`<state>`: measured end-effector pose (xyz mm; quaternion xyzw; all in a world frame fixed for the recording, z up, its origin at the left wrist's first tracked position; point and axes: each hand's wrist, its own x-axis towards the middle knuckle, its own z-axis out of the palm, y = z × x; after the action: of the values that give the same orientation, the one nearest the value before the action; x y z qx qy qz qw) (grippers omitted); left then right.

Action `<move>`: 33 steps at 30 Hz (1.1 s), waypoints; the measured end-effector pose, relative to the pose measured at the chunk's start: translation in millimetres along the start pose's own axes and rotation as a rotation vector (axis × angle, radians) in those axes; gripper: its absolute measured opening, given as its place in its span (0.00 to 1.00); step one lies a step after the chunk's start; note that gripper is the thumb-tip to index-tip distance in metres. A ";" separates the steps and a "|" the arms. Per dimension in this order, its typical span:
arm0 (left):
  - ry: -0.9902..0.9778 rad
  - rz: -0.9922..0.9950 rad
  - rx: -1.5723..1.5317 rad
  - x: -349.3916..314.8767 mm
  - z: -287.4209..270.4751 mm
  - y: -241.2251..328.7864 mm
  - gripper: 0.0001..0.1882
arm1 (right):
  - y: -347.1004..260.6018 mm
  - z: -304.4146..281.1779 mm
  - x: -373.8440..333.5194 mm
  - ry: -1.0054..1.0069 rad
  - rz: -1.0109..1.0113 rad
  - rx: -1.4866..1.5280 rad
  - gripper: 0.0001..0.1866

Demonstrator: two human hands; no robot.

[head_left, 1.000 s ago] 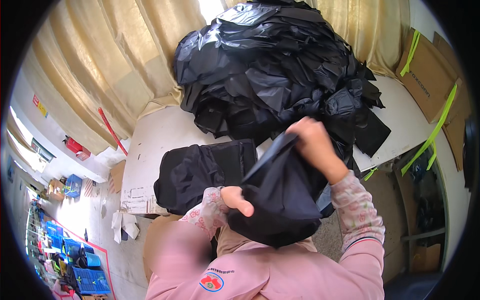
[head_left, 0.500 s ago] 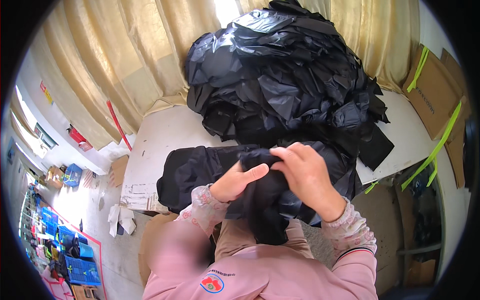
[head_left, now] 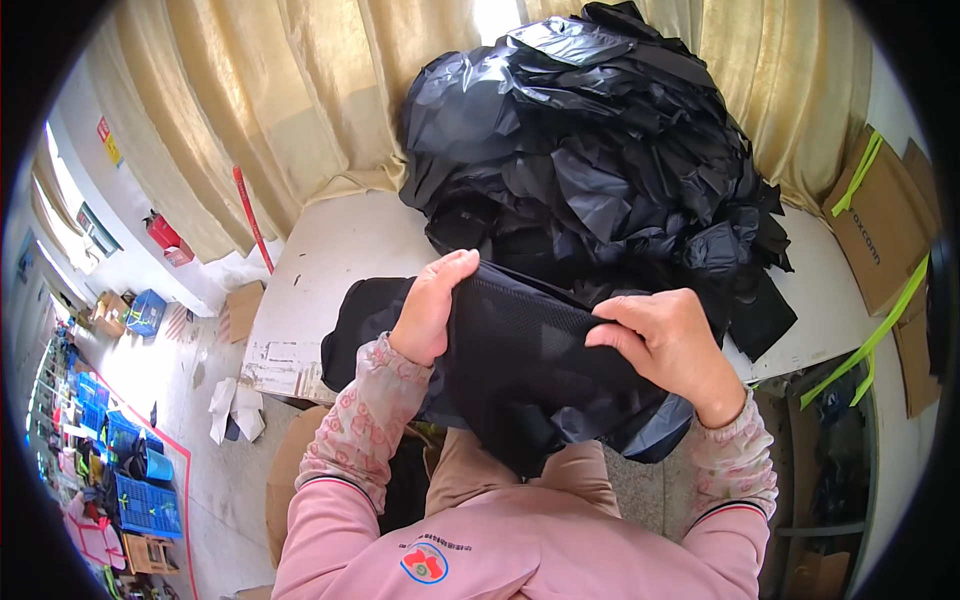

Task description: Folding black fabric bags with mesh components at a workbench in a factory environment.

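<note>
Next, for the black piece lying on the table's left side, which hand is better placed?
Probably the left hand: it is beside that black piece; the right hand is across the held black fabric. Both grip the fabric's upper edge, so the left would first need to let go.

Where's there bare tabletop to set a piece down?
Widest: the white table left of the black pile, between the curtain and the dark bundle at front left. Narrower: right, between pile and cardboard. Crowded: the middle, under the pile, and the front, where left hand and right hand hold black fabric.
</note>
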<state>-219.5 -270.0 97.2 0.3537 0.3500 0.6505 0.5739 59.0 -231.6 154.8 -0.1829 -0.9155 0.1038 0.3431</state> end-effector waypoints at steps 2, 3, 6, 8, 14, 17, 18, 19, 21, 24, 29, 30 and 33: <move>0.008 0.016 -0.043 9.9 -22.0 -9.9 0.10 | -2.4 -2.6 6.8 0.000 0.010 -0.036 0.12; 0.008 0.033 -0.084 16.4 -39.1 -17.9 0.12 | -3.1 -4.4 10.8 0.006 0.021 -0.078 0.11; -0.037 0.061 -0.024 23.9 -85.5 -44.2 0.15 | 5.1 -19.1 23.3 0.180 0.141 0.122 0.07; -0.043 -0.105 0.130 -1.1 -87.7 -66.6 0.17 | 9.7 -40.4 32.8 0.224 0.257 0.202 0.06; -0.863 -0.184 -0.087 -76.0 -131.6 -175.4 0.39 | 7.5 -61.4 59.5 0.381 0.320 0.758 0.08; -0.366 -0.130 -0.373 -69.3 -59.0 -181.0 0.36 | 5.1 -51.3 59.0 0.389 0.335 0.910 0.07; -0.359 -0.122 -0.374 -61.9 -49.8 -178.7 0.36 | 3.9 -47.1 59.7 0.381 0.329 0.915 0.07; -0.252 -0.187 -0.610 -51.4 -43.0 -174.8 0.34 | 3.6 -41.7 59.5 0.356 0.335 0.985 0.07; -0.149 -0.251 -0.845 -31.4 -31.6 -164.1 0.31 | 5.2 -29.9 55.8 0.333 0.338 1.048 0.07; -0.169 -0.174 -0.710 -18.9 -19.0 -149.9 0.32 | 17.5 -2.8 45.1 0.255 0.337 0.852 0.08; 0.108 0.172 0.341 -35.1 18.3 -117.1 0.27 | 74.5 79.1 3.8 0.137 0.433 0.303 0.10; -0.580 -0.242 -0.253 -23.5 4.7 -103.2 0.26 | 91.6 94.3 -6.0 0.094 0.502 0.303 0.10; -1.163 -0.463 -0.947 -53.3 -15.6 -69.7 0.28 | 135.6 114.0 -38.0 -0.039 0.730 -0.166 0.12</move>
<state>-193.3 -317.0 26.2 0.2733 -0.2565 0.3046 0.8756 45.3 -130.7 4.9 -0.5222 -0.8017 0.1482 0.2502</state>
